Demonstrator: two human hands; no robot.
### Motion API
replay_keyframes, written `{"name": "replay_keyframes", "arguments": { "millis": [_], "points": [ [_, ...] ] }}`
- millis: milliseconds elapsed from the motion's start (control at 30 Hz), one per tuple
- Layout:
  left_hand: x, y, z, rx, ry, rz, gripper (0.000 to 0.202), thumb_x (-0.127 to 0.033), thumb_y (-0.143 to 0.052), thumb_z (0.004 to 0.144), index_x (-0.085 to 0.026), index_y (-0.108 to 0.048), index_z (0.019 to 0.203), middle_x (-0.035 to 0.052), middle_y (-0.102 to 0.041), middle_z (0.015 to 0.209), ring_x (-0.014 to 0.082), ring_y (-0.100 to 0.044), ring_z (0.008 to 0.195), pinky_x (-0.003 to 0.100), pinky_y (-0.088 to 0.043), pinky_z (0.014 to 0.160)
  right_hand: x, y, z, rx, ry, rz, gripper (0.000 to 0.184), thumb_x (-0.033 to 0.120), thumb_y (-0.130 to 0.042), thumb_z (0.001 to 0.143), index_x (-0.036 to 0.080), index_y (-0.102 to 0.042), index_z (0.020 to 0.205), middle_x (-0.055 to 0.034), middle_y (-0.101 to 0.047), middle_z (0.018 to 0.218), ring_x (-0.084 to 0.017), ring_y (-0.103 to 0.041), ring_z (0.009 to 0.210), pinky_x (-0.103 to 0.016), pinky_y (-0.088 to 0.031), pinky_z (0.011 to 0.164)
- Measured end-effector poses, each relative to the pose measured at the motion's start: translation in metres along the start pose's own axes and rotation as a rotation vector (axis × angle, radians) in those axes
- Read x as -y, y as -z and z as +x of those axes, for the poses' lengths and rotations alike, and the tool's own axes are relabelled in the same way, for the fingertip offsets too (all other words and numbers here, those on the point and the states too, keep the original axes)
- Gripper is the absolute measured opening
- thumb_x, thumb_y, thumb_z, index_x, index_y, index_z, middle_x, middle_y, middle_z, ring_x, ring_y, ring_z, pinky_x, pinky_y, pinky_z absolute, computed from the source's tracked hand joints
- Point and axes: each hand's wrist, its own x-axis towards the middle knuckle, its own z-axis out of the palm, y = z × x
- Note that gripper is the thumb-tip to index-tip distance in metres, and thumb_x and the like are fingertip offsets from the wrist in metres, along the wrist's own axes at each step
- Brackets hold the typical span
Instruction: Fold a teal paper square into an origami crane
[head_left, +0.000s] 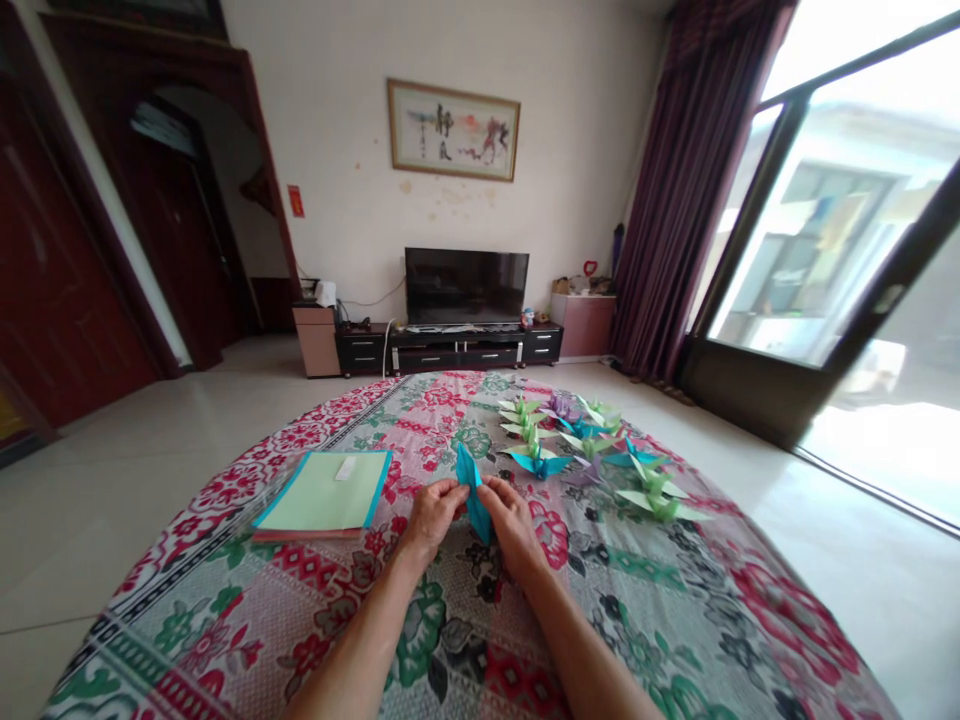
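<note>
A folded piece of blue origami paper (pixel 477 515), long and pointed at its far and near ends, is held upright between my two hands. My left hand (pixel 433 515) pinches its left side with thumb and forefinger. On the right side my right hand (pixel 513 518) grips it the same way, with the fingers bent and partly hidden. Beyond my right hand stand several finished paper cranes, among them a blue crane (pixel 538 463), a purple crane (pixel 587 470) and a green crane (pixel 658 490). To the left of my hands lies a stack of paper sheets (pixel 319 495), pale green on top.
A flowered cloth (pixel 300 620) covers the round table. A small white slip (pixel 345 469) rests on the paper stack. Past the table are a television (pixel 466 288) on a low black cabinet (pixel 457 355), a purple curtain (pixel 667 200) and a glass door (pixel 795 260).
</note>
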Motion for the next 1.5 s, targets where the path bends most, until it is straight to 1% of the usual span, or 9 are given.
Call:
{"name": "replay_keyframes", "arguments": {
  "millis": [167, 367, 567, 733, 933, 1133, 1267, 1400, 1500],
  "points": [
    [-0.003, -0.003, -0.003, 0.047, 0.015, 0.013, 0.024, -0.036, -0.061, 0.066, -0.014, -0.058, 0.058, -0.0036, -0.049, 0.049, 0.0077, -0.04, 0.047, 0.02, -0.031, 0.047, -0.006, 0.004, 0.004, -0.027, -0.026, -0.004, 0.033, 0.047, -0.064, 0.065, 0.015, -0.062, 0.072, 0.0008, -0.057, 0.059, -0.009, -0.044, 0.05, -0.02, -0.035, 0.045],
    [-0.011, -0.007, -0.005, -0.013, 0.077, 0.018, 0.027, -0.039, -0.064, 0.064, -0.014, -0.063, 0.073, -0.0021, -0.056, 0.052, 0.0097, -0.048, 0.048, 0.02, -0.035, 0.047, -0.017, 0.005, 0.007, -0.076, -0.006, -0.024, 0.032, 0.047, -0.062, 0.066, 0.016, -0.059, 0.069, 0.0033, -0.052, 0.055, -0.008, -0.04, 0.047, -0.019, -0.033, 0.043],
    [-0.009, -0.002, -0.003, -0.088, -0.001, 0.067, 0.028, -0.042, -0.061, 0.067, -0.015, -0.06, 0.06, -0.0034, -0.049, 0.044, 0.0092, -0.043, 0.044, 0.021, -0.034, 0.046, -0.014, 0.006, 0.004, -0.007, 0.009, -0.125, 0.031, 0.045, -0.06, 0.069, 0.015, -0.06, 0.068, 0.0029, -0.051, 0.055, -0.007, -0.038, 0.047, -0.019, -0.031, 0.043],
    [-0.009, -0.001, -0.005, -0.041, -0.043, 0.12, 0.03, -0.042, -0.061, 0.067, -0.016, -0.055, 0.053, -0.004, -0.046, 0.043, 0.009, -0.04, 0.044, 0.021, -0.032, 0.046, -0.009, 0.007, 0.004, -0.051, 0.037, -0.203, 0.036, 0.049, -0.055, 0.071, 0.015, -0.062, 0.066, 0.0029, -0.047, 0.052, -0.008, -0.036, 0.048, -0.019, -0.029, 0.043],
    [-0.01, -0.001, -0.009, 0.025, -0.015, 0.106, 0.033, -0.046, -0.062, 0.067, -0.015, -0.056, 0.056, -0.0042, -0.047, 0.044, 0.0085, -0.04, 0.043, 0.021, -0.03, 0.045, -0.011, 0.008, 0.005, -0.072, -0.001, -0.079, 0.032, 0.047, -0.059, 0.067, 0.015, -0.062, 0.066, 0.004, -0.045, 0.05, -0.007, -0.034, 0.047, -0.019, -0.028, 0.042],
    [-0.009, -0.002, -0.009, 0.176, 0.047, -0.016, 0.028, -0.038, -0.069, 0.061, -0.014, -0.066, 0.075, -0.0013, -0.06, 0.056, 0.0097, -0.048, 0.049, 0.021, -0.037, 0.049, -0.007, 0.006, 0.003, -0.105, -0.017, 0.05, 0.032, 0.047, -0.061, 0.066, 0.014, -0.062, 0.068, 0.0047, -0.046, 0.05, -0.006, -0.032, 0.045, -0.019, -0.028, 0.041],
    [-0.003, -0.002, -0.006, 0.147, 0.055, -0.089, 0.028, -0.035, -0.071, 0.058, -0.013, -0.066, 0.075, -0.0006, -0.063, 0.06, 0.0097, -0.051, 0.051, 0.021, -0.039, 0.052, -0.007, 0.007, 0.002, -0.082, 0.017, 0.005, 0.033, 0.048, -0.056, 0.069, 0.015, -0.063, 0.067, 0.0037, -0.049, 0.051, -0.007, -0.036, 0.045, -0.02, -0.03, 0.043],
    [0.003, 0.0, -0.001, 0.171, 0.046, -0.13, 0.031, -0.036, -0.07, 0.06, -0.013, -0.067, 0.08, 0.0001, -0.064, 0.062, 0.0102, -0.052, 0.051, 0.021, -0.038, 0.051, -0.01, 0.01, 0.004, -0.009, -0.024, 0.084, 0.031, 0.041, -0.054, 0.069, 0.018, -0.066, 0.086, 0.0006, -0.061, 0.063, -0.012, -0.05, 0.053, -0.022, -0.04, 0.05],
    [0.006, 0.002, 0.001, 0.181, 0.01, -0.126, 0.033, -0.036, -0.068, 0.063, -0.012, -0.068, 0.085, 0.0003, -0.063, 0.062, 0.009, -0.05, 0.05, 0.02, -0.036, 0.049, -0.01, 0.011, 0.004, 0.023, -0.05, 0.13, 0.029, 0.035, -0.055, 0.067, 0.019, -0.067, 0.088, 0.0001, -0.063, 0.064, -0.013, -0.053, 0.054, -0.024, -0.043, 0.052]
  ]
}}
